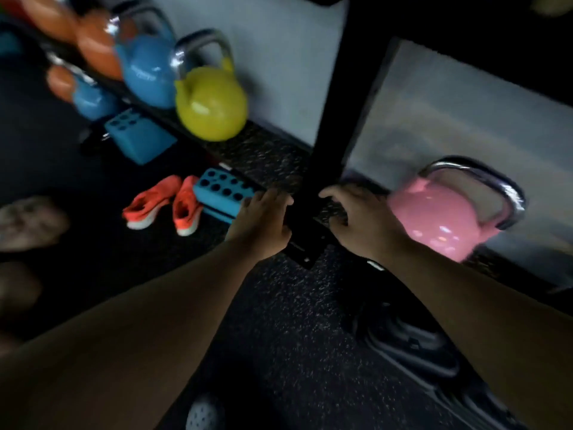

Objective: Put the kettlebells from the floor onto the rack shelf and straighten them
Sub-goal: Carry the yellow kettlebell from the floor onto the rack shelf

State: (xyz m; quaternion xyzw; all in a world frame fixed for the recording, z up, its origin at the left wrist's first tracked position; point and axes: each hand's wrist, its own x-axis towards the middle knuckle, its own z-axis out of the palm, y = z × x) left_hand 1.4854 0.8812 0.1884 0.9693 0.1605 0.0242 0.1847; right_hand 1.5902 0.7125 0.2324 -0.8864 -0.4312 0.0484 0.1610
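— Hands first: where are they, and what is each grip doing?

— Both reach forward to the low rack shelf (269, 159), one on each side of the black upright post (328, 125). The left hand (263, 221) sits just left of the post, fingers loosely spread, its grip wide and holding nothing. The right hand (362, 221) sits just right of the post, fingers curled down toward the shelf edge, its grip also loose and empty. The picture is blurred, so I cannot tell whether either hand actually touches the shelf.

— And the kettlebells?

— The pink kettlebell (440, 221) is just right of the right hand, tilted with its steel handle leaning to the right; wrist and bell overlap in view, but contact is not clear. It seems to rest on the shelf to the right of the post. The yellow kettlebell (210, 107) stands upright on the shelf, farther off and to the left of the left hand, well apart from it. Beyond it along the shelf comes a blue kettlebell (145, 72), then an orange kettlebell (96, 48), both blurred.

— Anything on the floor?

— The dark speckled floor (294, 321) carries a pair of orange shoes (164, 206) left of the left hand, and a blue block with holes (220, 193) just beside that hand. A second blue block (136, 135) lies farther left. A dark object lies on the floor near the right forearm, too dim to identify.
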